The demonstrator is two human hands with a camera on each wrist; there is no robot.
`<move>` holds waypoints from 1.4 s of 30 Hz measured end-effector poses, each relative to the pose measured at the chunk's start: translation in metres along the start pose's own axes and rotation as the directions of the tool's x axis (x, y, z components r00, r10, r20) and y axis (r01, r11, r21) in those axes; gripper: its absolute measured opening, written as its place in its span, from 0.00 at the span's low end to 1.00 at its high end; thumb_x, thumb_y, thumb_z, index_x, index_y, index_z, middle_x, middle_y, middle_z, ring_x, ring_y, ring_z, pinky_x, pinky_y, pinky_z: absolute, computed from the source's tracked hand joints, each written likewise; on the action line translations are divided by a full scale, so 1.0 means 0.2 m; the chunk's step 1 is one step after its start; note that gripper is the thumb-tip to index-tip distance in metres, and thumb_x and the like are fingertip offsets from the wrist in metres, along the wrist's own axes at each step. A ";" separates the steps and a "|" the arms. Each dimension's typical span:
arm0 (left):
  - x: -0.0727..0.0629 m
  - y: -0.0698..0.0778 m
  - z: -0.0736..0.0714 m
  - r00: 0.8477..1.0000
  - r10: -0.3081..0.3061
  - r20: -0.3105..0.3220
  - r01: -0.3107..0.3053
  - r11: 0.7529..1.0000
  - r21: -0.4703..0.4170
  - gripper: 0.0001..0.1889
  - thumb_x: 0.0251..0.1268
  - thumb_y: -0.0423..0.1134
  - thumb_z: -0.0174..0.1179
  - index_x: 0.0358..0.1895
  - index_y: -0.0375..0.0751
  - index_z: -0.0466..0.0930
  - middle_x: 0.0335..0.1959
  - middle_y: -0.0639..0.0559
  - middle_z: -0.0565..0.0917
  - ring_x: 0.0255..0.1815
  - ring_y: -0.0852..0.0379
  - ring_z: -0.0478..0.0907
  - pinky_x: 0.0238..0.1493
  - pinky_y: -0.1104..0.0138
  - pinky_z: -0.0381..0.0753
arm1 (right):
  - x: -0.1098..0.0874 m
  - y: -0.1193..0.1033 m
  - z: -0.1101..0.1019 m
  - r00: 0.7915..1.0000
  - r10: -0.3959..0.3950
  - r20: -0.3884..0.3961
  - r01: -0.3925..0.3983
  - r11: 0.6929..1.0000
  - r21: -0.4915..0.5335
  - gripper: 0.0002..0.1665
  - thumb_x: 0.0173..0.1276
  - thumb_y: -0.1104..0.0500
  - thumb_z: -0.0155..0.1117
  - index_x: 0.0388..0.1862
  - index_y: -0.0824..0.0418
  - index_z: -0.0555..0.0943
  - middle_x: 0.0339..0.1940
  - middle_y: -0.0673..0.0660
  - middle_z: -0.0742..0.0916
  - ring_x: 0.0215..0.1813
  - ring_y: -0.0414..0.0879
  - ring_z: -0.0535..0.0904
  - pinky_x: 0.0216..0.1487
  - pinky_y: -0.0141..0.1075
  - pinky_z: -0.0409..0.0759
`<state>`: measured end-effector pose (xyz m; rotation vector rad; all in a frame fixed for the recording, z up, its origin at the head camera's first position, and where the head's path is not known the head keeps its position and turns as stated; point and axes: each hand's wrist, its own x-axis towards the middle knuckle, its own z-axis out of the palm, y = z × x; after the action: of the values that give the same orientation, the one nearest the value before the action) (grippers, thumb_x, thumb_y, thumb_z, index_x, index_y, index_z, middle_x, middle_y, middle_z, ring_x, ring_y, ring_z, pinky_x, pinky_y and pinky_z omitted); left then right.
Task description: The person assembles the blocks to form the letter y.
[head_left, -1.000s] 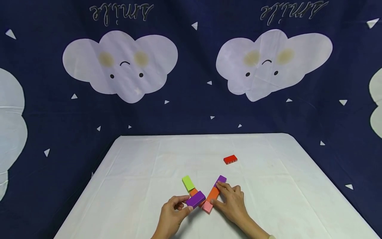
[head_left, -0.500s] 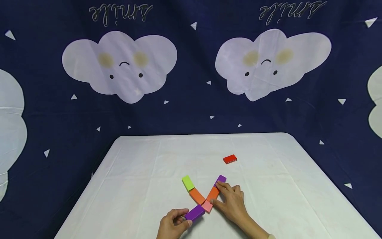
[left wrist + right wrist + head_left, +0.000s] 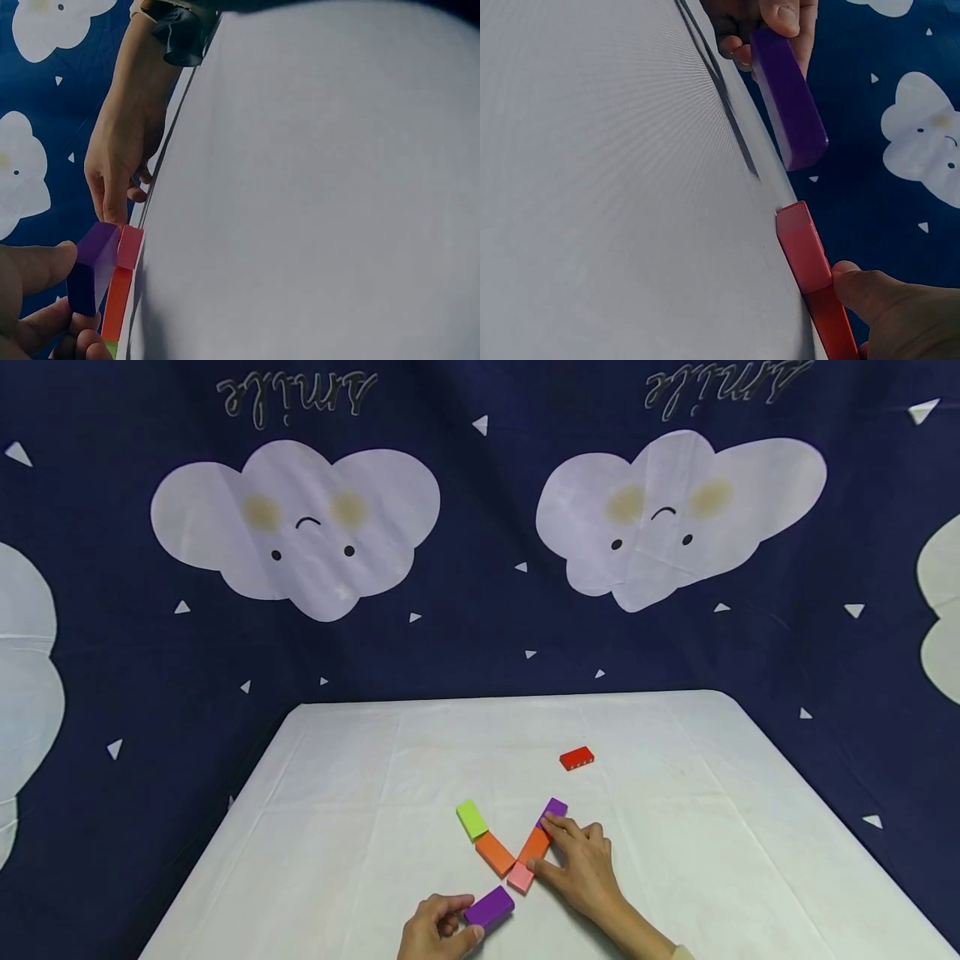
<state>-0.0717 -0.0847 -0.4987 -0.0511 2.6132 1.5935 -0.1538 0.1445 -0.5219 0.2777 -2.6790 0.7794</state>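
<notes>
My left hand (image 3: 438,928) pinches a purple block (image 3: 489,907) between thumb and fingers; both wrist views show this block raised off the table. It is apart from a pink block (image 3: 521,878), which lies where two rows meet in a V. The left row has an orange block (image 3: 495,854) and a lime green block (image 3: 472,821). The right row continues from the pink block through another orange block (image 3: 534,846) to a second purple block (image 3: 556,808). My right hand (image 3: 587,870) rests on this row, thumb by the pink-orange joint, fingertips at the far purple block.
A red block (image 3: 577,758) with pale dots along its side lies farther back on the white tabletop (image 3: 337,827). Behind the table hangs a dark blue cloth (image 3: 480,635) printed with clouds and small triangles.
My left hand has drawn its purple block nearer to me, from over the left orange block to a spot in front of the pink one. My right hand stays on its row.
</notes>
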 end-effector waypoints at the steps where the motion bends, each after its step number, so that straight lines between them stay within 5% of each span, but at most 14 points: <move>1: 0.00 0.00 0.00 1.000 0.004 -0.001 -0.004 1.000 0.008 0.20 0.45 0.42 0.72 0.44 0.41 0.84 0.32 0.55 0.75 0.30 0.70 0.65 0.32 0.75 0.68 | 0.00 0.00 0.00 1.000 -0.001 -0.001 0.001 1.000 0.000 0.40 0.43 0.39 0.74 0.57 0.53 0.80 0.55 0.47 0.82 0.39 0.42 0.62 0.38 0.35 0.54; 8: -0.01 -0.02 0.02 0.998 0.053 0.034 -0.055 0.997 0.060 0.20 0.45 0.42 0.70 0.45 0.42 0.83 0.32 0.57 0.75 0.31 0.72 0.62 0.31 0.75 0.66 | 0.01 0.00 0.00 1.000 -0.008 -0.007 0.008 1.000 0.003 0.38 0.43 0.40 0.75 0.56 0.53 0.81 0.55 0.46 0.82 0.38 0.41 0.61 0.39 0.35 0.55; 12: -0.02 -0.05 0.02 0.981 0.192 0.043 -0.196 0.972 0.127 0.19 0.45 0.41 0.69 0.45 0.41 0.82 0.33 0.60 0.76 0.33 0.73 0.60 0.33 0.73 0.64 | 0.01 0.00 -0.01 1.000 -0.010 -0.005 0.010 1.000 0.004 0.38 0.44 0.41 0.75 0.55 0.53 0.81 0.56 0.46 0.82 0.38 0.41 0.61 0.39 0.35 0.55; 14: -0.03 -0.07 0.04 0.949 0.317 0.009 -0.312 0.930 0.195 0.19 0.44 0.40 0.69 0.44 0.42 0.82 0.33 0.61 0.77 0.33 0.73 0.60 0.33 0.74 0.62 | 0.01 0.00 -0.01 1.000 -0.004 0.000 0.004 1.000 0.002 0.38 0.44 0.41 0.75 0.56 0.53 0.81 0.56 0.46 0.82 0.38 0.41 0.61 0.39 0.35 0.55; 16: -0.03 -0.11 0.06 0.894 0.446 -0.047 -0.418 0.866 0.275 0.19 0.41 0.40 0.70 0.42 0.43 0.82 0.32 0.62 0.77 0.33 0.73 0.60 0.32 0.75 0.61 | 0.01 0.00 -0.01 1.000 0.003 0.008 -0.003 1.000 -0.003 0.39 0.44 0.41 0.75 0.56 0.53 0.81 0.56 0.47 0.82 0.38 0.41 0.61 0.39 0.35 0.55; 19: -0.03 -0.15 0.08 0.827 0.550 -0.118 -0.484 0.803 0.348 0.19 0.38 0.40 0.72 0.40 0.45 0.82 0.31 0.64 0.78 0.33 0.74 0.61 0.31 0.77 0.60 | 0.00 0.00 -0.01 1.000 0.012 0.015 -0.012 1.000 -0.007 0.39 0.43 0.41 0.75 0.57 0.53 0.80 0.56 0.47 0.82 0.39 0.42 0.62 0.39 0.35 0.55; 20: -0.03 -0.15 0.08 0.836 0.536 -0.116 -0.473 0.812 0.342 0.19 0.39 0.41 0.72 0.40 0.45 0.82 0.31 0.64 0.78 0.33 0.74 0.61 0.31 0.77 0.60 | 0.00 0.00 -0.01 1.000 0.013 0.017 -0.013 1.000 -0.007 0.39 0.43 0.41 0.75 0.57 0.53 0.80 0.56 0.48 0.82 0.39 0.42 0.62 0.39 0.35 0.55; 24: -0.04 -0.09 0.04 0.933 0.359 -0.008 -0.349 0.912 0.214 0.20 0.45 0.42 0.70 0.45 0.43 0.82 0.35 0.61 0.79 0.35 0.73 0.62 0.34 0.75 0.64 | 0.00 0.00 -0.01 1.000 0.015 0.017 -0.015 1.000 -0.004 0.39 0.43 0.41 0.75 0.56 0.53 0.80 0.56 0.48 0.82 0.38 0.42 0.61 0.38 0.35 0.55; 26: -0.04 -0.05 0.01 0.961 0.267 0.070 -0.275 0.950 0.151 0.21 0.48 0.43 0.68 0.48 0.41 0.81 0.38 0.58 0.80 0.36 0.73 0.62 0.36 0.74 0.66 | 0.00 0.00 -0.01 1.000 0.015 0.016 -0.015 1.000 -0.005 0.39 0.43 0.41 0.75 0.56 0.53 0.80 0.56 0.48 0.82 0.38 0.42 0.61 0.38 0.35 0.55; 30: 0.00 -0.03 -0.05 0.944 0.287 0.162 -0.306 0.947 0.103 0.22 0.50 0.43 0.67 0.50 0.39 0.79 0.41 0.52 0.82 0.38 0.72 0.65 0.37 0.74 0.68 | 0.00 0.00 -0.01 1.000 0.014 0.011 -0.014 1.000 -0.012 0.39 0.43 0.41 0.75 0.57 0.53 0.80 0.56 0.47 0.82 0.38 0.42 0.61 0.38 0.35 0.55; 42: 0.12 -0.06 -0.13 0.833 0.450 0.323 -0.497 0.865 0.075 0.19 0.55 0.44 0.66 0.51 0.43 0.80 0.47 0.51 0.84 0.43 0.71 0.66 0.42 0.74 0.69 | 0.00 0.00 -0.01 1.000 0.004 0.001 -0.004 1.000 -0.010 0.40 0.43 0.39 0.74 0.56 0.52 0.80 0.54 0.46 0.82 0.38 0.41 0.61 0.38 0.34 0.55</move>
<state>-0.0954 -0.1124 -0.4988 0.8479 2.6161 1.3566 -0.1528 0.1456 -0.5208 0.2710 -2.6845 0.7669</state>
